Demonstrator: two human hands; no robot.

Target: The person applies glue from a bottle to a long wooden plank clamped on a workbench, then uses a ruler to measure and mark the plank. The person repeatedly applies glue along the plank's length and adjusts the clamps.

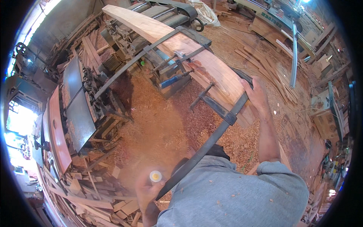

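A long pale wooden board (215, 70) lies across a stand, with several dark metal bar clamps on it. My right hand (257, 94) is closed at the board's near right end, around the upper end of the nearest bar clamp (206, 145); its fingers are partly hidden. This clamp's long bar slants down to the left, past my grey shirt. Beside its lower end, my left hand (145, 191) is closed around a small white round-topped container (155, 176) with a yellow centre. The left hand is slightly blurred, and the container's lower part is hidden. Clamp screws (202, 95) stick out from the board's near side.
A metal-topped machine (80, 113) stands at left, above a heap of wood offcuts (94, 196). Behind the board is a roller machine (159, 17). Sawdust and shavings (155, 121) cover the floor. Wooden strips (264, 68) lie at right, near another machine (272, 22).
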